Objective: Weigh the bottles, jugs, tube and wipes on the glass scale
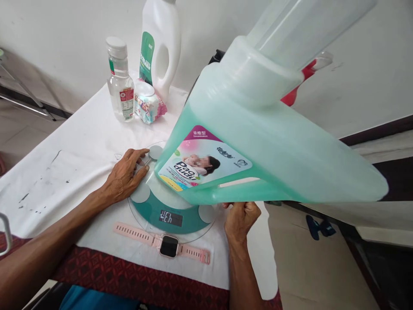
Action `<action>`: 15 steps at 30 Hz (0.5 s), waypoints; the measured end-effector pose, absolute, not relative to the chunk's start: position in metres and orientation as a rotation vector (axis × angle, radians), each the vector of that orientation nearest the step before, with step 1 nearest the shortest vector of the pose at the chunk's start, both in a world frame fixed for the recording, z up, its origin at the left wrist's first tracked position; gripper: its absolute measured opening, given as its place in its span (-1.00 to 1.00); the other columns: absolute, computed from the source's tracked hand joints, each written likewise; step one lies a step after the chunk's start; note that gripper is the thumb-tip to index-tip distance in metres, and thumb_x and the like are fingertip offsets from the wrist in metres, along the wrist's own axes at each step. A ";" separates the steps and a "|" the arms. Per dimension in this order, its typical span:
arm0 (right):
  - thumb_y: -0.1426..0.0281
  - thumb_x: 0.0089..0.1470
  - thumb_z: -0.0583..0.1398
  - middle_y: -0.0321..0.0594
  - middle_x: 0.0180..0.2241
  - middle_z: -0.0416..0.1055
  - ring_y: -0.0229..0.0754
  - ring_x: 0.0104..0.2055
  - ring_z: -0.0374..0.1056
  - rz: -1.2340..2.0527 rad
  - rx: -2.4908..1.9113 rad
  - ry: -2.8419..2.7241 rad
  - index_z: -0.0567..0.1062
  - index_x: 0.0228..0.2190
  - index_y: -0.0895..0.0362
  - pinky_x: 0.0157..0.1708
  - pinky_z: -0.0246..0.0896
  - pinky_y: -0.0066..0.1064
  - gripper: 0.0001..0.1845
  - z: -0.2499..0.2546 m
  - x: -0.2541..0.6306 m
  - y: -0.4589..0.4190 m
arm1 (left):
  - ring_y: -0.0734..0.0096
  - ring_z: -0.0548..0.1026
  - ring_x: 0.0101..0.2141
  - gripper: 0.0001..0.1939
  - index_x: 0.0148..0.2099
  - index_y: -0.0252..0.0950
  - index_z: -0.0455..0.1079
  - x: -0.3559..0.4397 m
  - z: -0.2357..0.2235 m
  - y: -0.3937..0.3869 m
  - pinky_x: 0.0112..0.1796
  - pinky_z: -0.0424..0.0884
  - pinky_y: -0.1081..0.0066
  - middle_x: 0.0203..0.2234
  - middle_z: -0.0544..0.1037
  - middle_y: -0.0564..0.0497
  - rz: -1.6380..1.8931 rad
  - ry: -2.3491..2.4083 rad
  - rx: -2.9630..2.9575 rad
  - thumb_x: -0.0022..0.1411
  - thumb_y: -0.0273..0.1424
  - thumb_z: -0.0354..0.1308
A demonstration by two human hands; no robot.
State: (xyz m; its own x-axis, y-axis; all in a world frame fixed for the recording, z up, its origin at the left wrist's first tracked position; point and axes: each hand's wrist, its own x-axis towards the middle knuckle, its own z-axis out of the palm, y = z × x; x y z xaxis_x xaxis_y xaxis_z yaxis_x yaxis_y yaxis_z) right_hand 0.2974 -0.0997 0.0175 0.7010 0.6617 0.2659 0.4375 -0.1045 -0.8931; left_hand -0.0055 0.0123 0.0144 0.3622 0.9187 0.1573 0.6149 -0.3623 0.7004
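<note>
A large pale-green detergent bottle stands on a round glass scale and looks tilted to the right. Liquid shows through its wall. The scale's display is lit, but I cannot read the digits surely. My left hand lies at the scale's left edge, thumb and fingers apart, fingertips near the bottle's base. Just below the bottle's handle, my right hand is closed in a fist. The bottle covers part of its fingers, so anything inside is hidden. A pink-strapped smartwatch lies in front of the scale.
Behind the scale stand a clear bottle, a pack of wipes and a white detergent jug. Something red shows partly behind the green bottle. A white cloth covers the table, with slippers on the floor at right.
</note>
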 end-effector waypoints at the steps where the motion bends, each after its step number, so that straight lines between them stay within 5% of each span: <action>1: 0.12 0.24 0.18 -0.33 -0.72 0.29 -0.27 -0.63 0.23 0.232 -1.760 -0.894 0.29 -0.72 0.06 -0.54 0.12 -0.42 -0.44 0.017 0.298 -0.100 | 0.19 0.53 -0.17 -0.55 0.29 -0.18 0.31 -0.006 0.014 0.012 -0.08 0.55 0.06 -0.06 0.47 -0.09 0.743 1.324 2.090 0.44 -0.21 0.02; 15: 0.15 0.18 0.25 -0.38 -0.73 0.22 -0.29 -0.61 0.10 0.177 -1.843 -1.093 0.31 -0.74 0.07 -0.52 0.06 -0.39 -0.45 0.006 0.305 -0.103 | 0.21 0.52 -0.16 -0.53 0.33 -0.20 0.29 -0.006 0.015 0.011 -0.09 0.56 0.10 -0.05 0.44 -0.10 0.717 1.308 2.069 0.45 -0.21 0.03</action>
